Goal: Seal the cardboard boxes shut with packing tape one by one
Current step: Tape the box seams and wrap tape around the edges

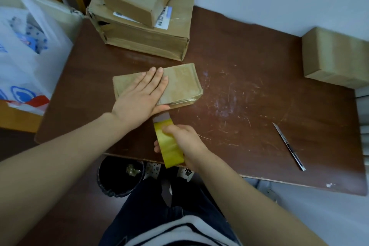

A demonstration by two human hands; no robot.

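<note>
A flat, small cardboard box (181, 84) lies in the middle of the brown table (249, 94). My left hand (140, 96) presses flat on its top with straight fingers, the thumb along the near edge. My right hand (183, 142) grips a roll of yellow packing tape (169, 146) near the table's front edge. A short strip of tape (162, 117) runs from the roll up to the box's near side by my left thumb.
Two larger cardboard boxes (143, 18) are stacked at the back left. Another box (335, 58) sits at the right edge. A utility knife (288, 146) lies on the table at the right. A white plastic bag (26, 50) stands left; a dark bin (119, 175) below.
</note>
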